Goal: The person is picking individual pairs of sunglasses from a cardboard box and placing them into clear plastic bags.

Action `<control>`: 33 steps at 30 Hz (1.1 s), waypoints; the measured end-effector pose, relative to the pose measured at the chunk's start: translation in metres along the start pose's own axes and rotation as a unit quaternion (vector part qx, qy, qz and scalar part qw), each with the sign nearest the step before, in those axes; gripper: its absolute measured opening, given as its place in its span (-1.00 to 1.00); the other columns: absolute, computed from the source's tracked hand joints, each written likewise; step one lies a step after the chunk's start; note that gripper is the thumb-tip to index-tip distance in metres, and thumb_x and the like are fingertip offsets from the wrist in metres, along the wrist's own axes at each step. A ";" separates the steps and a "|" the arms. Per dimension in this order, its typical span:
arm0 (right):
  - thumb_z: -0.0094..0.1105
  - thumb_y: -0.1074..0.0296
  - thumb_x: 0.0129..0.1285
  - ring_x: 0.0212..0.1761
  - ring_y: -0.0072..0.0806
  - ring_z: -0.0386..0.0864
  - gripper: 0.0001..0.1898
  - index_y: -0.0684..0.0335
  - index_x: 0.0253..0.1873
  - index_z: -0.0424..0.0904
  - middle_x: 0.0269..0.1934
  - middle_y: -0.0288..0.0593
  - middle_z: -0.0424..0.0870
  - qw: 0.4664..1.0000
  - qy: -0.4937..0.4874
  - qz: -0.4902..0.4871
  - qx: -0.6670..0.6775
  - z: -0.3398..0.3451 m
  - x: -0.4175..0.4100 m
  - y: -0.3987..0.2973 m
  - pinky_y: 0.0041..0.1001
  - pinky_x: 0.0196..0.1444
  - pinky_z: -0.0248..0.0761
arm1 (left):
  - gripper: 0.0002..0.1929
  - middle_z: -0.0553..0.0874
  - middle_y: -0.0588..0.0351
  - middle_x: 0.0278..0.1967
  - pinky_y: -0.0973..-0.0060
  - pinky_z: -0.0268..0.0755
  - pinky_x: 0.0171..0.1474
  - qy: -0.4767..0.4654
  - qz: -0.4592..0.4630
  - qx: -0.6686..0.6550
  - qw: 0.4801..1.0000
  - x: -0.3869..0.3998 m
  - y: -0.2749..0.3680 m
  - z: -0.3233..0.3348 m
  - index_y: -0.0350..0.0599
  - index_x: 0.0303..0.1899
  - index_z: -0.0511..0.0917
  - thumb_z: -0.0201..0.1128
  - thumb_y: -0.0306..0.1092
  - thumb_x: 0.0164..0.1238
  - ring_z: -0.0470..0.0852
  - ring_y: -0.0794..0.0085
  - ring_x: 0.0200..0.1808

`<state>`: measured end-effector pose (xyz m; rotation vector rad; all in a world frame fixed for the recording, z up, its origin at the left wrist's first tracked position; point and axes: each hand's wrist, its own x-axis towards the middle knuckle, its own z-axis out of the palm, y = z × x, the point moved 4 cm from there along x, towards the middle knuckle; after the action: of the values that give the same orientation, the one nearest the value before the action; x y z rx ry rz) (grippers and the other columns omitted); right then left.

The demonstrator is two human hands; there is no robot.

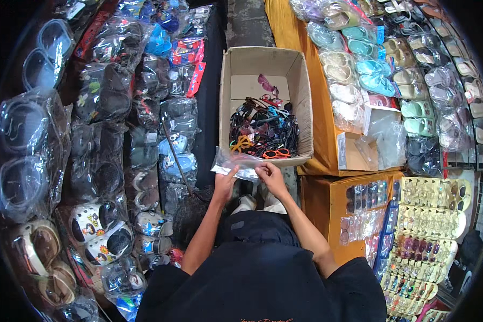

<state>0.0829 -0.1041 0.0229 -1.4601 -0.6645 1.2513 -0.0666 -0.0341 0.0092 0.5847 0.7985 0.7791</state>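
A clear plastic bag (241,163) is stretched between my two hands, in front of the near edge of a cardboard box (306,120). My left hand (226,183) pinches its left side, thumb on top. My right hand (272,177) grips the bag's right side between thumb and fingers. Inside the box lies a tangled heap of eyeglasses and sunglasses (261,124). Orange-framed glasses (277,153) and yellow-framed glasses (242,143) rest near its front, while pink-tinted glasses (267,85) lean towards the back.
Bagged clogs (100,237) and sandals cover the display on the left, where a broom (175,157) also leans. More bagged footwear (374,74) and a small open carton (356,153) are at right. Racks of sunglasses (418,245) stand at the lower right.
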 end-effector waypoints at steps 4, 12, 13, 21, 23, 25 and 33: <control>0.17 0.34 0.26 -0.46 -0.77 0.34 -0.84 0.29 -0.18 0.51 -0.47 -0.45 0.46 0.999 -0.002 0.012 -0.031 -0.014 0.016 0.009 -0.70 -0.42 0.19 | -0.73 0.60 0.09 -0.15 0.49 0.49 -0.11 0.073 -0.019 -0.034 0.997 0.005 0.006 0.001 -0.21 0.02 0.43 0.15 -0.47 0.30 0.60 0.45 -0.17; 0.19 0.32 0.23 -0.39 -0.71 0.45 -0.81 0.32 -0.17 0.54 -0.42 -0.35 0.57 0.995 -0.076 0.037 -0.046 -0.050 0.072 -0.010 -0.65 -0.31 0.30 | -0.79 0.63 0.10 -0.24 0.53 0.53 -0.19 0.154 -0.034 0.059 0.986 0.014 -0.001 0.005 -0.24 -0.10 0.49 0.21 -0.45 0.26 0.65 0.43 -0.28; 0.19 0.32 0.23 -0.39 -0.71 0.45 -0.81 0.32 -0.17 0.54 -0.42 -0.35 0.57 0.995 -0.081 0.042 -0.044 -0.054 0.078 -0.011 -0.65 -0.31 0.30 | -0.80 0.63 0.09 -0.25 0.53 0.54 -0.20 0.166 -0.037 0.056 0.984 0.017 -0.001 0.008 -0.24 -0.11 0.49 0.21 -0.45 0.26 0.65 0.42 -0.29; 0.13 0.38 0.27 -0.43 -0.70 0.47 -0.84 0.35 -0.17 0.54 -0.42 -0.32 0.60 0.987 -0.137 0.084 -0.001 -0.081 0.133 -0.002 -0.65 -0.35 0.35 | -0.83 0.64 0.08 -0.29 0.54 0.53 -0.24 0.230 -0.035 0.079 0.969 0.042 -0.016 0.028 -0.24 -0.16 0.50 0.22 -0.44 0.26 0.65 0.44 -0.31; 0.10 0.35 0.29 -0.45 -0.69 0.49 -0.84 0.34 -0.19 0.55 -0.46 -0.30 0.60 0.987 -0.129 0.046 -0.084 -0.084 0.157 -0.002 -0.61 -0.34 0.38 | -0.86 0.63 0.10 -0.26 0.53 0.52 -0.24 0.246 -0.025 0.078 0.966 0.043 -0.018 0.028 -0.19 -0.18 0.49 0.21 -0.43 0.26 0.64 0.45 -0.30; 0.08 0.33 0.29 -0.45 -0.69 0.49 -0.84 0.31 -0.21 0.56 -0.46 -0.31 0.64 0.985 -0.101 0.055 -0.124 -0.086 0.189 -0.001 -0.60 -0.37 0.35 | -0.85 0.63 0.11 -0.27 0.53 0.52 -0.24 0.274 -0.018 0.037 0.961 0.046 -0.022 0.029 -0.17 -0.18 0.48 0.21 -0.43 0.26 0.64 0.45 -0.30; 0.22 0.36 0.08 -0.06 -0.09 0.50 -0.70 0.29 -0.08 0.46 -0.06 0.05 0.53 0.831 -0.020 -0.170 -0.529 -0.069 0.335 0.034 -0.24 -0.10 0.41 | -0.84 0.61 0.11 -0.25 0.55 0.50 -0.25 0.319 0.014 -0.047 0.946 0.043 -0.024 0.033 -0.18 -0.14 0.45 0.19 -0.44 0.28 0.64 0.46 -0.30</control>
<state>0.2401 0.1593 -0.1317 -2.0385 -1.7410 0.5885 -0.0111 -0.0194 -0.0060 0.2484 1.3394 1.0453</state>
